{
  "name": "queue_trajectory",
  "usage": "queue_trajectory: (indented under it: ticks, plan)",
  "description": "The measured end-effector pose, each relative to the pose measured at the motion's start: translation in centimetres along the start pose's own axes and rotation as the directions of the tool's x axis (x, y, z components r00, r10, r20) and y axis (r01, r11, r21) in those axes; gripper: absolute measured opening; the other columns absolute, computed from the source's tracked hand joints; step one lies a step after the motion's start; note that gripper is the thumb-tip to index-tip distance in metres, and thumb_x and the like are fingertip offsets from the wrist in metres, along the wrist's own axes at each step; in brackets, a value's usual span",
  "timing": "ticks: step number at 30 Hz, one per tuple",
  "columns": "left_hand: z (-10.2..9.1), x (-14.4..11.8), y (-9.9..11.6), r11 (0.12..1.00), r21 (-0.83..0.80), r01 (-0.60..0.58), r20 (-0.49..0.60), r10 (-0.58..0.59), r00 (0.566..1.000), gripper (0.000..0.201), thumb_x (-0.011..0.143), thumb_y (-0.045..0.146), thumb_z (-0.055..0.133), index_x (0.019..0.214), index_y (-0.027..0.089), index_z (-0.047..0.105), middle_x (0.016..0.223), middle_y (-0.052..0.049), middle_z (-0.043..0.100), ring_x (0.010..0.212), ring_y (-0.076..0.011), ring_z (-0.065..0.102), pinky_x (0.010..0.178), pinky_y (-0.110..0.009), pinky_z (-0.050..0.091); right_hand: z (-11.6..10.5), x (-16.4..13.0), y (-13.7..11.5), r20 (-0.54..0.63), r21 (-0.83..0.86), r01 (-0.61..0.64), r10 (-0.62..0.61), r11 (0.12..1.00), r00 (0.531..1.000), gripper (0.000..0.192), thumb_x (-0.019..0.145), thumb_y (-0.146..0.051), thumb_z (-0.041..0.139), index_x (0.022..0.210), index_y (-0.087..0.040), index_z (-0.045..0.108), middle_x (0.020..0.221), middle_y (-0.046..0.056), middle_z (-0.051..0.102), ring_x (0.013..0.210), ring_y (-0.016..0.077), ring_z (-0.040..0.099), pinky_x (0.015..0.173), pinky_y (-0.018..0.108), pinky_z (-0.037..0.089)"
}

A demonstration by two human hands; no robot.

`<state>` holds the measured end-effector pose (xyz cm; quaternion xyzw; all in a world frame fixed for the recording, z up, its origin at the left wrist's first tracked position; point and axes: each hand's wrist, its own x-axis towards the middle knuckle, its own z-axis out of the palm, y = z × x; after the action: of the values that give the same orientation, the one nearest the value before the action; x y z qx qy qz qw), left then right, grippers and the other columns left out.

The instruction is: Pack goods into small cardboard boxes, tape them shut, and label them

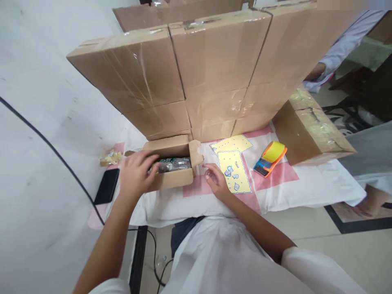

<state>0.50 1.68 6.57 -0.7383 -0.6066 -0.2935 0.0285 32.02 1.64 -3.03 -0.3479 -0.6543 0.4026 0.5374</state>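
Note:
A small open cardboard box lies in front of me, its flaps folded outward. Inside are items wrapped in clear plastic, with a green printed piece behind them. My left hand is over the left end of the box, fingers apart and reaching over its edge; the fingertips are partly inside and nothing shows in their grip. Just right of the box, my right hand hovers near the right flap, fingers loosely bent and apart, holding nothing.
Large taped cartons stand stacked behind the box. Yellow printed sheets and an orange tape dispenser lie to the right, before another taped carton. A black phone and cable are left. A person's sleeve shows top right.

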Motion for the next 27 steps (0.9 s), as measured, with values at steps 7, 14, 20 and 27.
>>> queue_trajectory:
  ticks: [7, 14, 20, 27]
  plan:
    - [0.7, -6.8, -3.3, 0.969, -0.247, -0.011, 0.118, 0.042, 0.992, 0.106, 0.081, 0.066, 0.075, 0.166, 0.026, 0.024, 0.162, -0.021, 0.044, 0.15, -0.0424, 0.043, 0.12, -0.059, 0.042, 1.1, 6.5, -0.3, 0.323, -0.097, 0.259, -0.216, 0.961, 0.921, 0.04, 0.11, -0.04, 0.038, 0.134, -0.029, 0.068, 0.143, 0.007, 0.065, 0.134, 0.0283, 0.052, 0.117, 0.057, 0.04]
    - [0.7, -7.1, -3.6, 0.973, -0.232, 0.005, 0.002, -0.004, 1.0, 0.081, 0.088, 0.051, 0.075, 0.159, 0.033, 0.041, 0.16, -0.016, 0.047, 0.149, -0.0366, 0.047, 0.118, -0.056, 0.048, 2.6, 7.5, 0.8, 0.213, -0.149, 0.192, -0.158, 0.97, 0.964, 0.045, 0.102, -0.035, 0.054, 0.146, -0.027, 0.056, 0.152, 0.013, 0.053, 0.143, 0.0312, 0.046, 0.12, 0.059, 0.041]
    - [3.3, -6.6, -5.2, 0.842, -0.524, 0.125, -0.096, -0.205, 0.974, 0.125, 0.069, 0.074, 0.081, 0.167, 0.039, 0.012, 0.175, -0.021, 0.011, 0.157, -0.041, 0.034, 0.111, -0.055, 0.052, 3.3, 8.7, 4.1, 0.3, 0.003, -0.085, 0.081, 0.996, 0.95, 0.1, 0.09, -0.035, 0.066, 0.168, -0.023, 0.005, 0.174, 0.018, 0.018, 0.161, 0.0337, 0.024, 0.125, 0.059, 0.035]
    - [1.0, -5.6, -5.6, 0.885, -0.451, 0.112, 0.095, -0.078, 0.992, 0.104, 0.081, 0.055, 0.081, 0.165, 0.025, 0.027, 0.146, -0.021, 0.063, 0.15, -0.0362, 0.047, 0.125, -0.06, 0.034, 3.9, 10.0, 4.9, 0.314, 0.069, -0.061, 0.036, 0.996, 0.949, 0.112, 0.087, -0.042, 0.072, 0.168, -0.023, -0.003, 0.176, 0.019, 0.013, 0.162, 0.0361, 0.02, 0.124, 0.059, 0.035]
